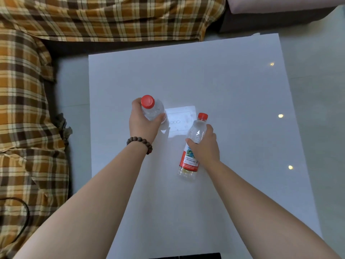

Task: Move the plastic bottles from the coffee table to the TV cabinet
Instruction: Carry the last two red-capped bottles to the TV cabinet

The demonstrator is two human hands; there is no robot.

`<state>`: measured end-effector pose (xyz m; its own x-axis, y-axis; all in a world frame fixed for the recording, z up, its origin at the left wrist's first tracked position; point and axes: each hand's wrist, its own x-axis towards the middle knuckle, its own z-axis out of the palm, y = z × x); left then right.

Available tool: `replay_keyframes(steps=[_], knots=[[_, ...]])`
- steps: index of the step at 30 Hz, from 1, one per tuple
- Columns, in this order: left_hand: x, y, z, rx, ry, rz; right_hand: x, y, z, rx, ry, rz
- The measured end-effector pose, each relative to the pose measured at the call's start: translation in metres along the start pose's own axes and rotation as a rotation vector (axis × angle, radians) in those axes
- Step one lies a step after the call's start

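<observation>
with each hand wrapped round a bottle, left hand (143, 124) on the upright bottle (152, 109), right hand (204, 146) on the tilted bottle (192, 146), both probably clear of the coffee table (233, 86); best kept firm and level for carrying.

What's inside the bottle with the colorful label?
The right-hand bottle looks clear and mostly empty above the label. The label and the right hand cover its middle, so that part is hidden.

Plaid sofa cover (28, 113) beside glossy floor (317, 90).

plaid-covered sofa (28, 109), glossy pale floor (317, 90)
</observation>
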<state>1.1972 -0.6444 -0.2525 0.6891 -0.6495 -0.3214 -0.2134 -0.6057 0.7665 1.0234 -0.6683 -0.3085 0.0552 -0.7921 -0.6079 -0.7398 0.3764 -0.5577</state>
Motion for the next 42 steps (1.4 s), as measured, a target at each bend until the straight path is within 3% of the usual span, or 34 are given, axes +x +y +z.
replay_keyframes(steps=[7, 13, 21, 32, 42], knots=[[-0.041, -0.001, -0.029, 0.056, -0.063, -0.023, -0.059, -0.003, -0.028, 0.053, 0.027, -0.065], [-0.101, -0.005, -0.064, 0.126, -0.158, 0.072, -0.127, -0.001, -0.065, 0.095, 0.106, -0.113], [-0.180, 0.042, -0.087, 0.055, -0.293, 0.305, -0.222, 0.026, -0.115, 0.155, 0.323, -0.130], [-0.295, 0.104, 0.005, 0.056, -0.599, 0.596, -0.327, 0.142, -0.176, 0.373, 0.649, 0.070], [-0.464, 0.139, 0.132, 0.122, -0.911, 0.797, -0.403, 0.297, -0.252, 0.510, 0.893, 0.250]])
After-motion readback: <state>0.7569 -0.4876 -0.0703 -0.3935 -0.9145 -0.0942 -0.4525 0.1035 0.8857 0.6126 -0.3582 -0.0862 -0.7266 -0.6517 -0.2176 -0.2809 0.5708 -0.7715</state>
